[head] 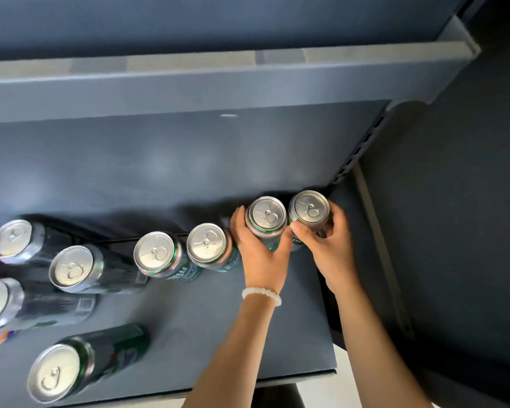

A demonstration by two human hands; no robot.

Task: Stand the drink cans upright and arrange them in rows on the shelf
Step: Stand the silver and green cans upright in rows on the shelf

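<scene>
On matte grey shelf point(189, 334), cylindrical aluminium cans point(267, 220) in both hands point(259, 254).

**Dim shelf, bright can tops**

Soft, cool light falls from above and in front. The can lids point(267, 214) glare pale silver, and dark shadows pool behind the cans on the shelf point(189, 319). Wide-angle distortion bends the edges; detail is slightly soft throughout.

Left hand point(258, 248) gripping green can point(267, 220), right hand point(326, 235) gripping end can point(308, 212) beside it, both upright at right end of shelf point(218, 334). Two more upright green cans point(206, 245) leftward. White bracelet point(261, 294) on left wrist.
</scene>
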